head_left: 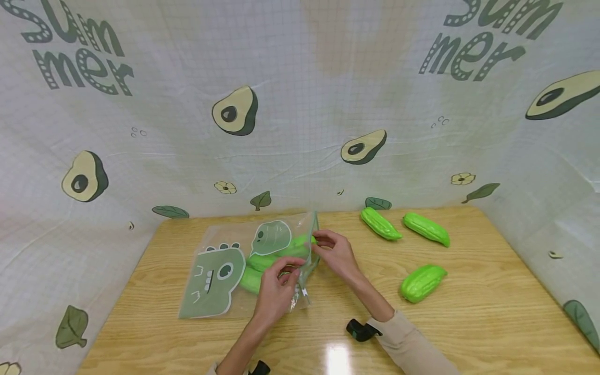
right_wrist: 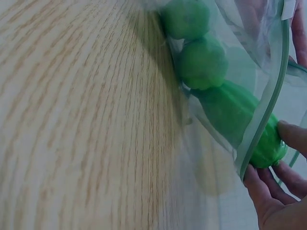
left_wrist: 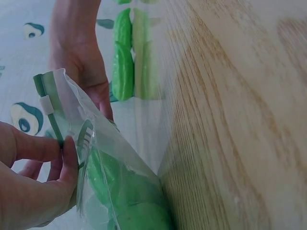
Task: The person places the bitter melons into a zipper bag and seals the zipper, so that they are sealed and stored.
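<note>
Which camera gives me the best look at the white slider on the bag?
The left wrist view: the white slider appears whole and large on the bag, near the left hand. The head view shows it tiny; the right wrist view cuts it off at the top edge.

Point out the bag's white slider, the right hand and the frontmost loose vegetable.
White slider (left_wrist: 46,105): left wrist view, its middle.
Right hand (head_left: 337,255): head view, back of the hand.
Frontmost loose vegetable (head_left: 423,283): head view, middle of its side.
</note>
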`<act>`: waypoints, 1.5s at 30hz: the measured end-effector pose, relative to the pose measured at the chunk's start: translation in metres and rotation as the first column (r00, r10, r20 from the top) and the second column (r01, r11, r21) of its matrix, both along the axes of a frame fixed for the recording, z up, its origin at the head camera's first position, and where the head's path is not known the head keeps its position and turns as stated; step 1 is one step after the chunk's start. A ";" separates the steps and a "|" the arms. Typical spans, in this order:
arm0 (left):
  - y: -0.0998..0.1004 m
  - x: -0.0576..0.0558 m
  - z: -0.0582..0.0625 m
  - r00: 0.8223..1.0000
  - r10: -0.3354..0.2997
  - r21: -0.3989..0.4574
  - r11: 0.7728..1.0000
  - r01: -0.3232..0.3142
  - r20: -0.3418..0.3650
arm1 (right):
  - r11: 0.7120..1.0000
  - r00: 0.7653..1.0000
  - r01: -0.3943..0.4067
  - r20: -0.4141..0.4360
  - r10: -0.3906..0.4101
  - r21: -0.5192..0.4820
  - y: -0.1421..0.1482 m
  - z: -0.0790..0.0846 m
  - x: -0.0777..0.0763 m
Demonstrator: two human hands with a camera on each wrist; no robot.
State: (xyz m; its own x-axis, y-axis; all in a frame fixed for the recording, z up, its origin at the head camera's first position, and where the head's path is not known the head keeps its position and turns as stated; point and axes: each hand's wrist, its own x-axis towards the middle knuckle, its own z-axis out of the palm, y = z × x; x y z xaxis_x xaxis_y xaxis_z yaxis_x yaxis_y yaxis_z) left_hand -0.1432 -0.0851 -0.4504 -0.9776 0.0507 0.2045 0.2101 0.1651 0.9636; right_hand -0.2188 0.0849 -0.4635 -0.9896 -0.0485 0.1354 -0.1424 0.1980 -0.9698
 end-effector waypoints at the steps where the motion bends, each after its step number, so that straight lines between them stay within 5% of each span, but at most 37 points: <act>1: 0.000 0.000 0.000 1.000 0.001 -0.001 1.000 -0.001 0.002 | 1.000 1.000 -0.002 -0.004 0.002 0.003 0.000 0.000 0.000; 45: 0.000 -0.001 -0.001 0.999 -0.037 -0.033 0.999 0.036 -0.023 | 0.990 0.991 -0.128 0.044 0.126 0.060 -0.013 -0.003 -0.005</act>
State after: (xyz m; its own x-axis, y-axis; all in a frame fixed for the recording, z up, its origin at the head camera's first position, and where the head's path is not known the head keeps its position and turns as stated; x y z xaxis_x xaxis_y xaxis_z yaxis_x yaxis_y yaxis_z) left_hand -0.1438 -0.0847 -0.4510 -0.9698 0.0933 0.2255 0.2396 0.1878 0.9525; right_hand -0.2240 0.0722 -0.4669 -0.9795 -0.1811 0.0887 -0.1317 0.2415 -0.9614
